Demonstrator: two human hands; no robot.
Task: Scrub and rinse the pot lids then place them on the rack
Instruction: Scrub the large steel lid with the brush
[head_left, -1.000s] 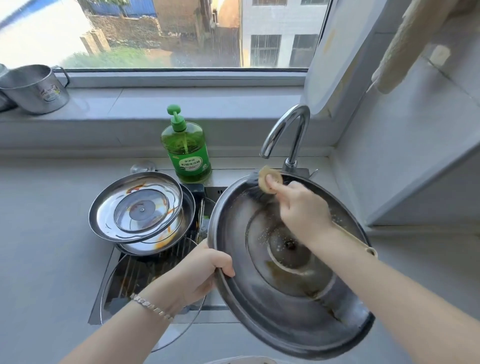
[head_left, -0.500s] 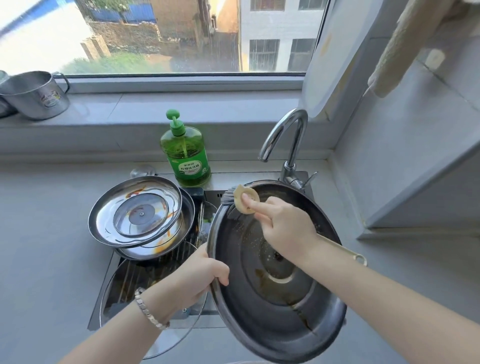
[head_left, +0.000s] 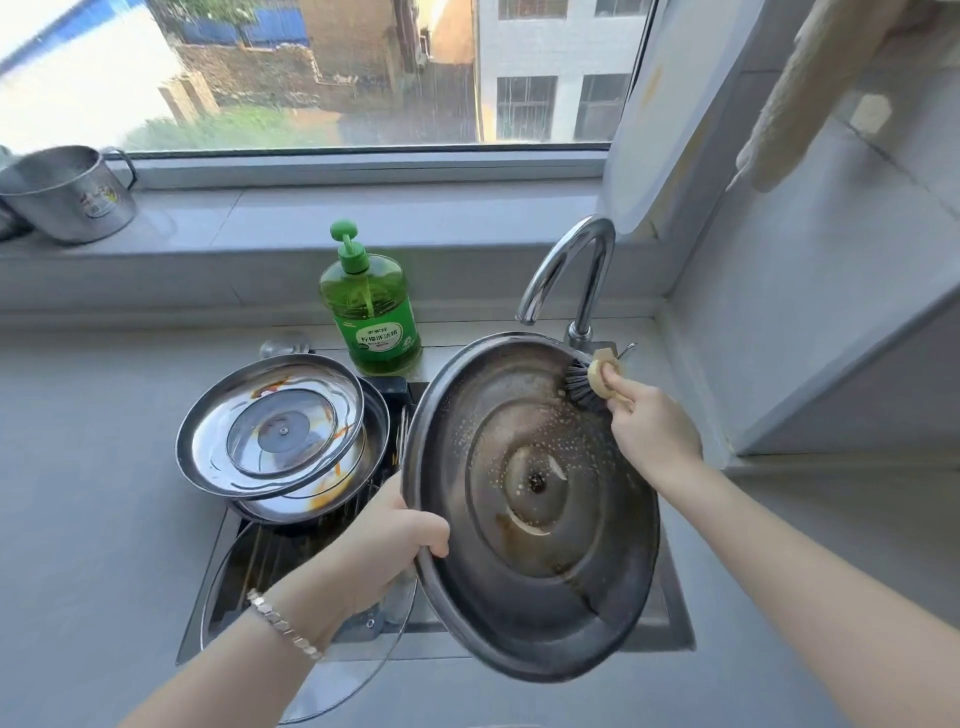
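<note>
A large steel pot lid (head_left: 530, 519) is held tilted over the sink, its soapy, stained underside facing me. My left hand (head_left: 389, 540) grips its left rim. My right hand (head_left: 649, 431) grips a wooden-handled scrub brush (head_left: 589, 382), whose dark bristles press on the lid's upper right edge. Two stacked steel lids (head_left: 270, 436) with orange stains lie on the left of the sink. A glass lid (head_left: 244, 587) lies below them on the dark rack (head_left: 280, 551), partly hidden by my left arm.
A green dish soap bottle (head_left: 370, 312) stands behind the sink, left of the curved tap (head_left: 571, 270). A steel mug (head_left: 67, 192) sits on the windowsill at the far left. Grey counter surrounds the sink; a wall rises at the right.
The brush has swept from the lid's upper left edge across to its upper right edge. The lid sits flatter and more soap foam dots its inside.
</note>
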